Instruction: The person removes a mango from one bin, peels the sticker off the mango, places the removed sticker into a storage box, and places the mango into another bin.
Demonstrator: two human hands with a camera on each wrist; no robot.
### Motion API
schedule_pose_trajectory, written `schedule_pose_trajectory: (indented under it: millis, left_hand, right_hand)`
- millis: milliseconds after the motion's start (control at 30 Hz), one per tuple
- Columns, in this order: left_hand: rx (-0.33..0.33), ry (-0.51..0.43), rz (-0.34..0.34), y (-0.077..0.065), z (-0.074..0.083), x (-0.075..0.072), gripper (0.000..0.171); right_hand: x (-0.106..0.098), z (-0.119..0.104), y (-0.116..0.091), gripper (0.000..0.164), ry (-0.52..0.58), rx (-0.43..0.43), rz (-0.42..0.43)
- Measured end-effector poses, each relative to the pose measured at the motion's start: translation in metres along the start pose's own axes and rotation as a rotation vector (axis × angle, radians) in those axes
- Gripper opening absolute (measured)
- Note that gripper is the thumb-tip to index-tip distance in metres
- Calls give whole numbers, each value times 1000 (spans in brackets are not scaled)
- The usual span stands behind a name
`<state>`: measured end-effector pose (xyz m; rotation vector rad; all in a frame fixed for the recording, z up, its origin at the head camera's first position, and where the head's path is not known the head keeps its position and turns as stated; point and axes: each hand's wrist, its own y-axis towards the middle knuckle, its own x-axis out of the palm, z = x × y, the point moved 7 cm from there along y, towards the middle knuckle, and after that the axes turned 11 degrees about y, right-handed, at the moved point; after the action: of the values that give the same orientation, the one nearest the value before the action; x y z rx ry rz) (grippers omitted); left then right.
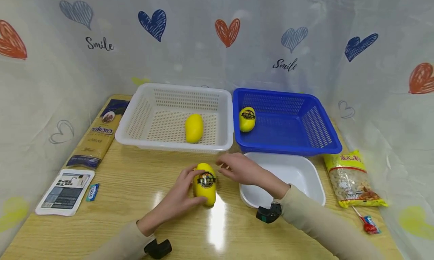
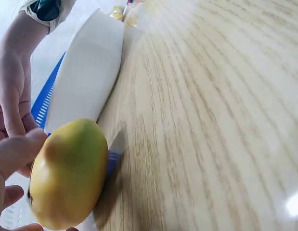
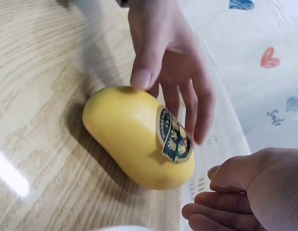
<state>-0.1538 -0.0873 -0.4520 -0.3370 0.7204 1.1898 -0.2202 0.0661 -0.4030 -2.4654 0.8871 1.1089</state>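
A yellow mango (image 1: 205,192) with a dark label is over the wooden table in front of the white basket. My left hand (image 1: 181,196) holds it from the left, thumb at the near end and fingers over the far part. Whether the mango touches the table I cannot tell. Just to its right is my right hand (image 1: 242,169), fingers loosely bent, apart from the fruit and holding nothing. Another mango (image 1: 194,128), no label showing, lies in the white basket (image 1: 135,142). A labelled mango (image 1: 247,120) lies at the left side of the blue basket (image 1: 288,149).
Under my right forearm stands a white tub (image 1: 315,181). A yellow snack bag (image 1: 354,181) and a lollipop (image 1: 370,225) lie at the right. Along the left are a pasta packet (image 1: 98,135), a white flat pack (image 1: 66,192) and a small blue wrapper (image 1: 92,192).
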Motion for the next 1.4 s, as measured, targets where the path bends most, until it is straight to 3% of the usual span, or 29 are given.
schedule_pose_trajectory:
  millis: [100,267,400,567,733,967,1100,1267,1400]
  left_hand:
    - [-55,-20,-26,3,-6,4,72]
    - [-83,-117,-86,8,-12,6,74]
    - [-84,-184,-114,11,-14,10,78]
    - [-41,-219,-111,13,-11,11,77]
    - [-17,-170,-84,13,-9,11,76]
    - [-11,-38,-38,16,-2,11,78]
    - [14,0,-29,18,3,13,74]
    - [-5,5,-25,16,2,9,76]
    - [-9,3,-38,15,-1,6,78]
  right_hand:
    - [7,0,4,22,28,12,-13]
    - [15,-2,6,22,105,47,-15]
    - [16,-5,5,23,133,87,20]
    - [20,-10,7,27,155,78,48]
    - [22,-17,6,28,185,3,93]
    - [17,-46,-4,16,48,-115,132]
    - [12,-56,-15,18,48,-134,152]
    - [-15,-60,-38,21,192,-105,240]
    - [-40,-30,-56,15,424,42,285]
